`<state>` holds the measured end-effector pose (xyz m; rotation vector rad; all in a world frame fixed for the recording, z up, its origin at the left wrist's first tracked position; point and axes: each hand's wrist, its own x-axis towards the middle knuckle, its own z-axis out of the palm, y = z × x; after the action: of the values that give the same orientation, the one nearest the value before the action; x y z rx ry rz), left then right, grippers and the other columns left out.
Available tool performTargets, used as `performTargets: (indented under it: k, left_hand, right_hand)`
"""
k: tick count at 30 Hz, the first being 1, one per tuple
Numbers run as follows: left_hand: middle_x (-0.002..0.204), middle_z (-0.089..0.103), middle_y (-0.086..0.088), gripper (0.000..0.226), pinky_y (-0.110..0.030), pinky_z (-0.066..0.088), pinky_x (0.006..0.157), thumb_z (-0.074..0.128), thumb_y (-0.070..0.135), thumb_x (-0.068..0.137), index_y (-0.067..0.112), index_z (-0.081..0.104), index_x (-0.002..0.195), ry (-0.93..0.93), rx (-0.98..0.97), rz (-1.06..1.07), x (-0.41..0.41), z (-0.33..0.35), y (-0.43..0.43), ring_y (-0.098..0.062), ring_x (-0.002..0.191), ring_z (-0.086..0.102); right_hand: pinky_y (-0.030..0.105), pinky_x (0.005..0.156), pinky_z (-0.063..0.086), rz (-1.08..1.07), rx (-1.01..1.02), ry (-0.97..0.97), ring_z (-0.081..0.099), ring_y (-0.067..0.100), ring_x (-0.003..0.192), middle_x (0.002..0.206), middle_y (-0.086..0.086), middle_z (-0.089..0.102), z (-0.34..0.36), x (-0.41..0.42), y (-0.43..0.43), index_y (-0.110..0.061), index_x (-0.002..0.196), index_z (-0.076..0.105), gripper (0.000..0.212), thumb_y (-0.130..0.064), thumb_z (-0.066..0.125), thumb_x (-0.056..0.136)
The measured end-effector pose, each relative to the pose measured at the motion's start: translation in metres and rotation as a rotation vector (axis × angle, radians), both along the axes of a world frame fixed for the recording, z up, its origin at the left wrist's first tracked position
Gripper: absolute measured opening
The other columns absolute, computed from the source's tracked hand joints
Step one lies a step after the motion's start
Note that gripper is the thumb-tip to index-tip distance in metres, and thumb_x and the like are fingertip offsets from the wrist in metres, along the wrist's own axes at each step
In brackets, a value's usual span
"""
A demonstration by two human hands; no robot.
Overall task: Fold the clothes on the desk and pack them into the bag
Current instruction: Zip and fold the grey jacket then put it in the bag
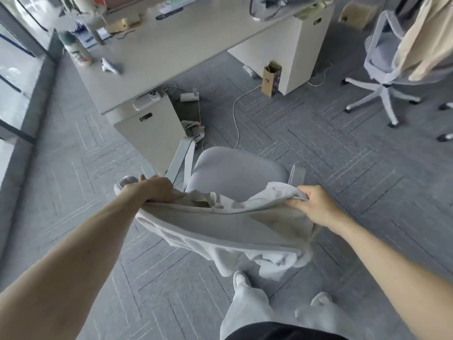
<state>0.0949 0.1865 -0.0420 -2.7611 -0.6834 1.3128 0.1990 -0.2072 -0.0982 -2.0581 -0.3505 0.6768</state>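
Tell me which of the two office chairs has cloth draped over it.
The chair at far right, with beige cloth hanging over its back; the nearer chair shows a bare grey seat.

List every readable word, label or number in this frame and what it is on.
Nothing can be read; the whole frame is blurred.
Bottle label: coloured print, illegible.
Blue-and-white box: lettering blurred.
Brown paper bag: marks too small to read.
Dark cabinet tags: unreadable.
Garment: no print visible.
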Motion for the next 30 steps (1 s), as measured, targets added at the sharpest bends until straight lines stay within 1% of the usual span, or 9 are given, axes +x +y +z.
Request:
performTargets:
  k: [4, 6, 10, 12, 16, 19, 22, 25, 30]
  left_hand:
    - [0.131, 0.057, -0.008, 0.038, -0.032, 0.039, 0.101, 0.03, 0.03, 0.109, 0.011, 0.055, 0.131, -0.358, -0.088, 0.061, -0.003, 0.037, -0.027, -0.025, 0.127, 0.051]
    - [0.13, 0.058, -0.009, 0.04, -0.029, 0.044, 0.096, 0.029, 0.026, 0.11, 0.011, 0.05, 0.14, -0.46, -0.121, 0.069, -0.005, 0.057, -0.039, -0.024, 0.122, 0.055]
    - [0.081, 0.059, -0.001, 0.032, -0.018, 0.041, 0.06, 0.051, 0.031, 0.102, 0.003, 0.066, 0.109, -0.684, -0.23, 0.158, -0.011, 0.086, -0.057, -0.017, 0.072, 0.056]
    - [0.075, 0.058, -0.003, 0.026, -0.015, 0.035, 0.051, 0.059, 0.028, 0.098, 0.004, 0.069, 0.096, -0.859, -0.27, 0.158, -0.014, 0.105, -0.08, -0.017, 0.065, 0.052]
    - [0.075, 0.063, -0.001, 0.014, -0.015, 0.036, 0.053, 0.066, 0.024, 0.093, 0.013, 0.07, 0.085, -1.157, -0.396, 0.168, -0.018, 0.141, -0.148, -0.004, 0.061, 0.052]
    - [0.077, 0.065, -0.007, 0.038, -0.03, 0.042, 0.061, 0.065, 0.045, 0.077, 0.009, 0.07, 0.089, -1.27, -0.528, 0.254, -0.015, 0.166, -0.206, -0.013, 0.066, 0.052]
    - [0.079, 0.061, -0.009, 0.05, -0.033, 0.042, 0.065, 0.067, 0.045, 0.077, -0.002, 0.062, 0.09, -1.328, -0.72, 0.269, -0.007, 0.186, -0.263, -0.016, 0.072, 0.052]
    - [0.08, 0.064, -0.007, 0.021, -0.038, 0.044, 0.072, 0.071, 0.028, 0.087, 0.01, 0.062, 0.082, -1.328, -0.872, 0.265, 0.007, 0.204, -0.321, -0.018, 0.077, 0.058]
    - [0.079, 0.058, -0.012, 0.026, -0.041, 0.046, 0.073, 0.066, 0.017, 0.095, 0.021, 0.058, 0.071, -1.434, -1.036, 0.312, 0.031, 0.231, -0.405, -0.022, 0.077, 0.057]
  right_hand:
    - [0.033, 0.058, 0.02, -0.021, 0.017, -0.11, 0.03, 0.011, 0.057, 0.059, -0.003, 0.035, 0.017, 0.009, -0.01, 0.003, 0.068, 0.048, 0.046, -0.029, 0.078, 0.083]
    - [0.031, 0.056, 0.023, -0.032, 0.051, -0.145, 0.033, 0.007, 0.053, 0.053, -0.011, 0.04, 0.032, 0.012, -0.017, -0.004, 0.067, 0.056, 0.034, -0.024, 0.076, 0.085]
    - [0.03, 0.054, 0.023, -0.07, 0.095, -0.24, 0.034, 0.007, 0.054, 0.053, -0.013, 0.04, 0.063, 0.016, -0.05, -0.011, 0.062, 0.055, 0.032, -0.02, 0.073, 0.087]
    - [0.032, 0.056, 0.02, -0.076, 0.106, -0.284, 0.028, 0.008, 0.054, 0.053, -0.012, 0.032, 0.079, 0.019, -0.076, -0.017, 0.057, 0.043, 0.042, -0.018, 0.072, 0.087]
    - [0.03, 0.053, 0.018, -0.157, 0.157, -0.333, 0.025, 0.007, 0.051, 0.057, -0.007, 0.028, 0.12, 0.023, -0.141, -0.007, 0.063, 0.041, 0.038, -0.016, 0.067, 0.09]
    - [0.028, 0.054, 0.024, -0.242, 0.227, -0.365, 0.029, 0.008, 0.055, 0.063, 0.002, 0.032, 0.158, 0.025, -0.195, 0.008, 0.078, 0.045, 0.035, -0.019, 0.064, 0.091]
    - [0.023, 0.048, 0.023, -0.3, 0.3, -0.397, 0.026, 0.006, 0.049, 0.062, 0.003, 0.028, 0.195, 0.024, -0.244, -0.002, 0.072, 0.038, 0.032, -0.014, 0.058, 0.093]
    - [0.032, 0.061, 0.023, -0.364, 0.371, -0.408, 0.029, 0.014, 0.06, 0.066, 0.002, 0.027, 0.222, 0.023, -0.289, -0.012, 0.07, 0.033, 0.033, -0.027, 0.058, 0.085]
    - [0.034, 0.075, 0.036, -0.404, 0.411, -0.446, 0.049, 0.013, 0.085, 0.092, 0.023, 0.06, 0.25, 0.023, -0.348, 0.0, 0.108, 0.058, 0.051, -0.041, 0.053, 0.078]
